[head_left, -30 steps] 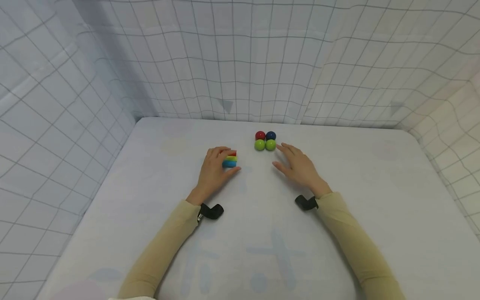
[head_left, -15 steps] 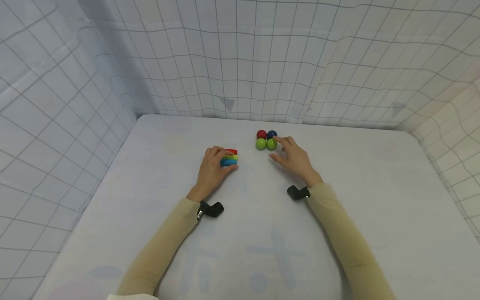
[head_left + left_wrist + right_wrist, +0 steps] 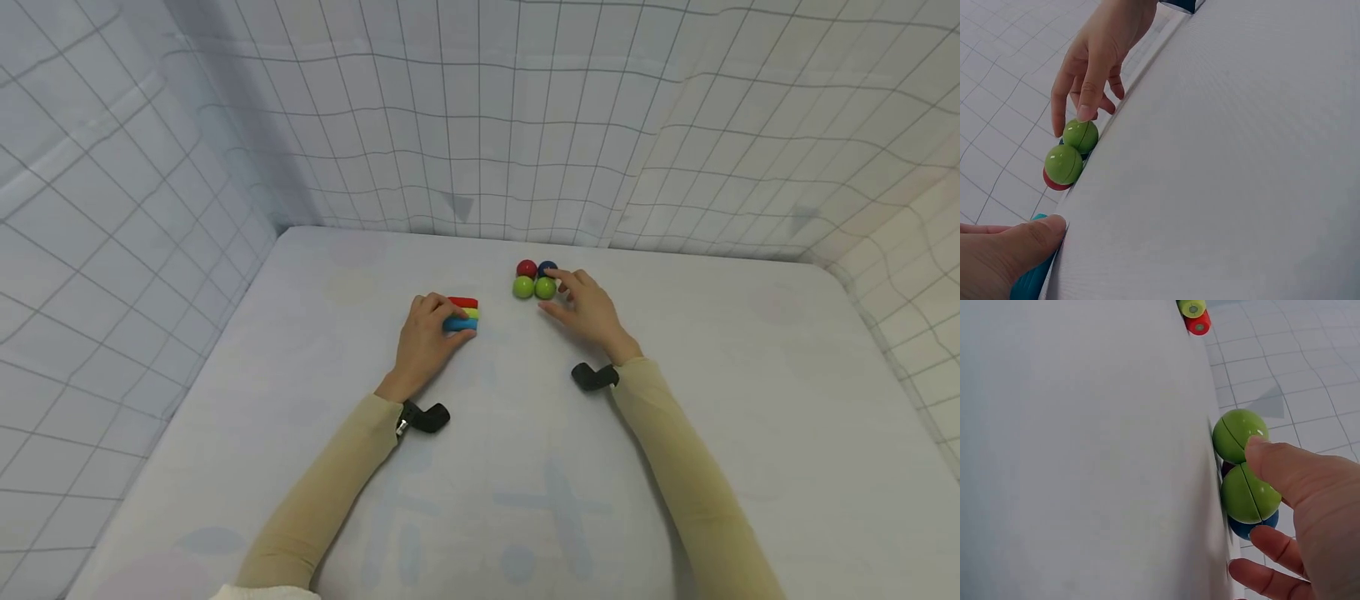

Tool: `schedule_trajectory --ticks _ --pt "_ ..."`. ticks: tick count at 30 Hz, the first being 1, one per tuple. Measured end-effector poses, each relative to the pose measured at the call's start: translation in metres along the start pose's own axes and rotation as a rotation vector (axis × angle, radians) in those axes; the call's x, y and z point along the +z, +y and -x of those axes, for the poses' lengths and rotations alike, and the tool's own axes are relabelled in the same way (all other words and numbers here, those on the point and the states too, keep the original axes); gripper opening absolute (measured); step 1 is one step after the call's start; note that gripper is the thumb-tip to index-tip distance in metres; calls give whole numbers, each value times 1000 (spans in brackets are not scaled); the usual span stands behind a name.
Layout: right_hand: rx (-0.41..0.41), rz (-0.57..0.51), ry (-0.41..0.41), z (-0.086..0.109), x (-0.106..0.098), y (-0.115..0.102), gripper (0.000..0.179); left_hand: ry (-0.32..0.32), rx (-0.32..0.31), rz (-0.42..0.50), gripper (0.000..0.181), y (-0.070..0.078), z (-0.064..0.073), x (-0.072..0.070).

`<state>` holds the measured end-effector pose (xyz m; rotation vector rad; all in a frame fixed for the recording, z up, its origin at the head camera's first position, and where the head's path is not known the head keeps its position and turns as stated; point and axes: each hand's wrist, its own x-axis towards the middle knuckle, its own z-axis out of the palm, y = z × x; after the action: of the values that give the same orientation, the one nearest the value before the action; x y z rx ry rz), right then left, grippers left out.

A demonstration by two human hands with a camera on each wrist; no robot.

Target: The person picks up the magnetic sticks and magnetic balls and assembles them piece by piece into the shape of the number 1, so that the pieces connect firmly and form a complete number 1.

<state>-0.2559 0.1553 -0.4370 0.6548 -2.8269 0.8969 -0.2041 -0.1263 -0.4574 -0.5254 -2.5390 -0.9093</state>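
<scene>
My left hand (image 3: 427,337) grips a row of short coloured cylinders from the left, fingers curled over them and thumb at the near side. A red cylinder (image 3: 463,302) lies farthest, then a yellow-green cylinder (image 3: 471,314), then a blue cylinder (image 3: 462,325). Right of them sit a red ball (image 3: 527,268), a blue ball (image 3: 547,267) and two green balls (image 3: 523,287) in a tight square. My right hand (image 3: 592,312) is at their right side, thumb and fingers spread. Its index fingertip overlaps the blue ball; contact there is unclear. In the right wrist view, the thumb covers part of both green balls (image 3: 1247,495).
The white table (image 3: 487,433) ends at a back edge just beyond the balls. Grid-patterned cloth walls (image 3: 480,125) rise behind and on both sides. A black camera mount (image 3: 595,377) sits at each wrist.
My right hand has moved left and forward to the balls, its index fingertip now over the blue one. My left hand stays at the cylinders.
</scene>
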Motion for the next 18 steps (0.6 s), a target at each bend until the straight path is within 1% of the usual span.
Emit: schedule_trajectory --ticks 5,12,18 --pt "-4 20 2 -1 2 0 55 -7 -7 9 26 1 1 0" --pt "1 40 5 -3 3 1 46 -57 -23 68 27 3 1 -1" --pt "36 35 -7 -2 4 1 41 -88 -31 45 28 3 1 -1"
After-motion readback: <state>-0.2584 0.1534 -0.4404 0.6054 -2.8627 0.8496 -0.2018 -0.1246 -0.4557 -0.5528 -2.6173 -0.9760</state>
